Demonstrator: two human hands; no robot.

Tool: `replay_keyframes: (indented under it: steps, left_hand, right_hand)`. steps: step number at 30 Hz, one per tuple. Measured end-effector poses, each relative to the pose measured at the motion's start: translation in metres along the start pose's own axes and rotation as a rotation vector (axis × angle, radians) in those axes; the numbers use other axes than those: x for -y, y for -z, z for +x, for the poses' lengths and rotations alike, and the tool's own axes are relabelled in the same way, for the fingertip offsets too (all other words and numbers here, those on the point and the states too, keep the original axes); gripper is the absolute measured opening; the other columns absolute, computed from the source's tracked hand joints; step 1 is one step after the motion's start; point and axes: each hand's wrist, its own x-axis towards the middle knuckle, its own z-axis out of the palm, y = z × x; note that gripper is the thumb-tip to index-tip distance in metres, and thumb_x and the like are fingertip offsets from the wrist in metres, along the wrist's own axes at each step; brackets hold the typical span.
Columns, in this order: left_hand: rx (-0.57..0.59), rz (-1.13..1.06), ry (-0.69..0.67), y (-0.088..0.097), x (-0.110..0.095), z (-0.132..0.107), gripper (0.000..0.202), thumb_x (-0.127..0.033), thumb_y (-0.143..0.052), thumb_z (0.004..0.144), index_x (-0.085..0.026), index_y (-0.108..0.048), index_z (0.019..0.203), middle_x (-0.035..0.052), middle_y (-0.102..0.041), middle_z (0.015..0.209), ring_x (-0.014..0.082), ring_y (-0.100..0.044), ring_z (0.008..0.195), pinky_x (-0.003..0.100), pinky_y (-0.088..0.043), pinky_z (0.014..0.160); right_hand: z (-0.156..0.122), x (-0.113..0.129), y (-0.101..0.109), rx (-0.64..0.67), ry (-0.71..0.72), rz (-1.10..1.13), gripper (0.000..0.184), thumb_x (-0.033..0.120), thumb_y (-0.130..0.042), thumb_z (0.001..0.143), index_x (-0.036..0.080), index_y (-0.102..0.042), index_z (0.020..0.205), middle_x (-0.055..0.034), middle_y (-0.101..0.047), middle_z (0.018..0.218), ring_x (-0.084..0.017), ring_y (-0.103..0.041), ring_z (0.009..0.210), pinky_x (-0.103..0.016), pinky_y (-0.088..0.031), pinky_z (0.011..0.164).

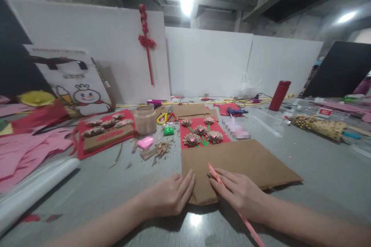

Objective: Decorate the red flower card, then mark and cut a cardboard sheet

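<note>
A brown piece of cardboard (243,162) lies in front of me, over the lower part of a red card (185,133) with brown paper flowers and green stems. My left hand (175,193) is closed at its near left edge, fingers pressed together on the board and thumb hidden. Across the near part of the cardboard, my right hand (239,193) is closed around a long pink stick (216,174). The tip shows past the fingers, and its other end runs out below the wrist. Whether the stick is a pen cannot be made out.
Scissors (166,117), a jar (145,120), a pink packet (145,142) and cardboard scraps (156,152) lie beyond my left hand. A second flower card (107,133) and a white roll (37,189) are left. A blue glue gun (236,111) and red bottle (279,96) stand farther back right.
</note>
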Motion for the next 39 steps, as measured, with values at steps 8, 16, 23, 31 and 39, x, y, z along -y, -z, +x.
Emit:
replay_keyframes:
  steps: [8, 16, 23, 31, 39]
  left_hand:
    - [0.009, 0.009, -0.012, 0.002, 0.001, 0.0, 0.032, -0.003, -0.028, 0.075, 0.004, -0.055, 0.089, 0.0248, -0.06, 0.09, 0.0249, -0.06, 0.075, 0.029, -0.048, 0.048]
    - [0.016, 0.019, -0.019, 0.001, 0.0, -0.003, 0.032, -0.003, -0.027, 0.075, 0.004, -0.055, 0.09, 0.0245, -0.059, 0.091, 0.0248, -0.061, 0.074, 0.03, -0.048, 0.049]
    - [0.006, 0.007, -0.019, 0.0, 0.0, -0.001, 0.034, -0.003, -0.025, 0.076, 0.004, -0.055, 0.09, 0.0236, -0.06, 0.09, 0.0247, -0.06, 0.076, 0.029, -0.048, 0.049]
    - [0.007, -0.005, -0.023, -0.001, 0.0, -0.003, 0.032, -0.002, -0.026, 0.076, 0.005, -0.054, 0.091, 0.0247, -0.059, 0.09, 0.0255, -0.06, 0.076, 0.029, -0.047, 0.047]
    - [0.016, -0.005, -0.015, -0.004, -0.001, -0.003, 0.031, -0.004, -0.028, 0.077, 0.004, -0.053, 0.093, 0.0247, -0.059, 0.091, 0.0225, -0.06, 0.074, 0.029, -0.046, 0.049]
  right_hand:
    - [0.001, 0.001, 0.001, -0.025, 0.016, -0.048, 0.028, 0.007, -0.034, 0.079, 0.001, -0.053, 0.098, -0.0208, -0.055, 0.103, -0.026, -0.049, 0.1, -0.033, -0.047, 0.078]
    - [0.001, 0.003, -0.001, -0.035, 0.012, -0.053, 0.029, 0.007, -0.032, 0.078, 0.002, -0.052, 0.099, -0.0206, -0.054, 0.105, -0.025, -0.048, 0.102, -0.034, -0.047, 0.079]
    - [0.003, 0.0, 0.006, 0.015, -0.012, 0.067, 0.027, 0.014, -0.042, 0.076, 0.004, -0.052, 0.099, -0.0179, -0.057, 0.1, -0.023, -0.05, 0.099, -0.032, -0.045, 0.075]
    - [0.036, -0.046, 0.045, -0.133, -0.652, 1.257, 0.05, 0.046, -0.019, 0.078, 0.016, -0.057, 0.091, -0.0062, -0.062, 0.065, -0.015, -0.053, 0.055, -0.029, -0.04, 0.054]
    - [0.072, -0.04, -0.012, -0.292, -1.254, 1.905, 0.016, 0.02, -0.049, 0.062, 0.018, -0.038, 0.05, 0.0086, -0.035, 0.035, -0.004, -0.031, 0.038, -0.022, -0.038, 0.06]
